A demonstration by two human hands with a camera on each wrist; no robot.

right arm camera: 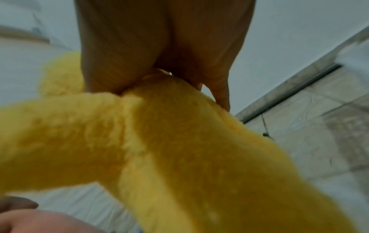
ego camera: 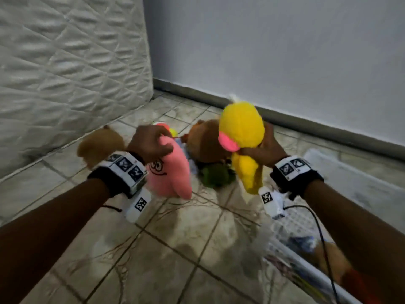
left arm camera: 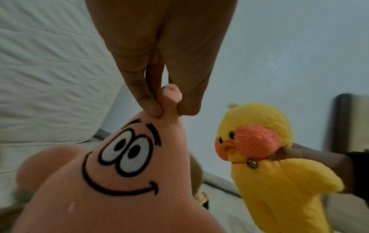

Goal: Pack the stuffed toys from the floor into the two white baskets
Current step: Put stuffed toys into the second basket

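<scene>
My left hand (ego camera: 151, 142) pinches the pointed top of a pink star plush (ego camera: 171, 172) with a drawn smiling face (left arm camera: 123, 159) and holds it above the floor. My right hand (ego camera: 263, 148) grips a yellow chick plush (ego camera: 243, 130) at its neck, lifted beside the star; its pink cheeks and beak show in the left wrist view (left arm camera: 255, 145), and its yellow body (right arm camera: 179, 141) fills the right wrist view. Behind them on the tiles lie a brown plush (ego camera: 203, 141), a green plush (ego camera: 215, 174) and a tan plush (ego camera: 98, 145). A white basket (ego camera: 291, 233) stands at lower right under my right forearm.
A quilted white mattress (ego camera: 65, 73) leans upright on the left. A pale wall with a dark skirting board (ego camera: 306, 126) runs along the back. The basket holds a blue item (ego camera: 302, 242) and a brown plush (ego camera: 333, 257). Beige floor tiles (ego camera: 164, 249) stretch in front.
</scene>
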